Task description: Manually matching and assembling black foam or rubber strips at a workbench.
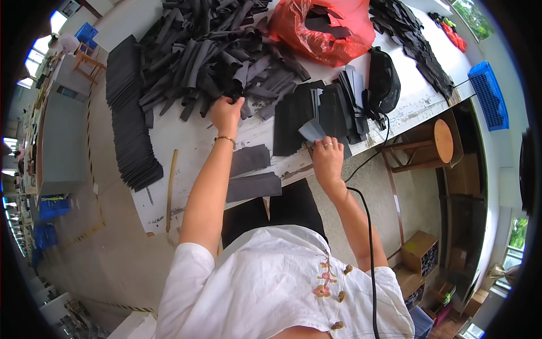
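My left hand (227,116) is at the near edge of a big heap of dark curled fabric-like strips (197,56). Its fingers are pinched on a black strip there. To the right, my right hand (329,161) has its fingers closed on the lower end of a grey flat piece (311,131). That piece tilts over a stack of black flat pieces (291,118). Between my forearms, near the table's front edge, lie two small stacks of dark strips, a far stack (251,160) and a near stack (254,187).
A long row of overlapping black pieces (130,113) runs down the table's left side, beside a thin wooden stick (172,189). A red plastic bag (350,48) and a black pouch (384,79) stand behind. A black cable (370,243) passes my right arm. A stool (443,141) stands right.
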`<state>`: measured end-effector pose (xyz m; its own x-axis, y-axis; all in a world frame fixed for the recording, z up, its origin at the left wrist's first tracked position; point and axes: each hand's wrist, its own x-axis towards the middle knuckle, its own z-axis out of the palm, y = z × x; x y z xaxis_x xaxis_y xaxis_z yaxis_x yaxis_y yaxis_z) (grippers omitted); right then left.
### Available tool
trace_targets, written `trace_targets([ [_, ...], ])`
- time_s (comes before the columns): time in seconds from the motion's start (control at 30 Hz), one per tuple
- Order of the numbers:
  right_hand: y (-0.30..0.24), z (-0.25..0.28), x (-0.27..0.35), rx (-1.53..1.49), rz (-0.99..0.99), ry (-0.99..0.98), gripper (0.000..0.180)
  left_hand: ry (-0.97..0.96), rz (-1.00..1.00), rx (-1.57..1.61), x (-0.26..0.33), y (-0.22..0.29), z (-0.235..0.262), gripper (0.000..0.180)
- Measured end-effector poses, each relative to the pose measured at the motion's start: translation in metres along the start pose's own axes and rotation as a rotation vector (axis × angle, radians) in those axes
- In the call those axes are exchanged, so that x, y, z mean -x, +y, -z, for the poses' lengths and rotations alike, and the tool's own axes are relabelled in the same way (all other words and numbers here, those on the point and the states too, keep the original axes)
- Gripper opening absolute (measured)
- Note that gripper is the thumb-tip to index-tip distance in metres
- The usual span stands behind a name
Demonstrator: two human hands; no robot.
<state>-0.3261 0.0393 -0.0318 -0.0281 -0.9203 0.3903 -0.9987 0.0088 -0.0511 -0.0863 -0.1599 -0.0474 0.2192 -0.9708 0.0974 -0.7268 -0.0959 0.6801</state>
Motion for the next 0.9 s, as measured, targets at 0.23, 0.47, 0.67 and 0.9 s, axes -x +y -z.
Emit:
trace_targets([
  [0.23,0.005,0.029,-0.008,-0.335,-0.048,0.171,0.018,-0.342,0.396,0.971,0.035,-0.009,0.026,0.028],
  [0.47,-0.031,0.068,-0.019,-1.11,-0.421,0.076,0.022,-0.382,0.456,1.256,0.111,0.028,0.08,0.029],
  [0.67,-0.081,0.097,0.008,-1.135,-0.179,-0.257,0.027,-0.405,0.403,1.367,0.132,0.026,0.096,0.029],
  [0.9,-0.073,0.091,0.015,-1.051,-0.094,-0.23,0.025,-0.572,0.428,1.597,0.142,0.026,0.114,0.044],
])
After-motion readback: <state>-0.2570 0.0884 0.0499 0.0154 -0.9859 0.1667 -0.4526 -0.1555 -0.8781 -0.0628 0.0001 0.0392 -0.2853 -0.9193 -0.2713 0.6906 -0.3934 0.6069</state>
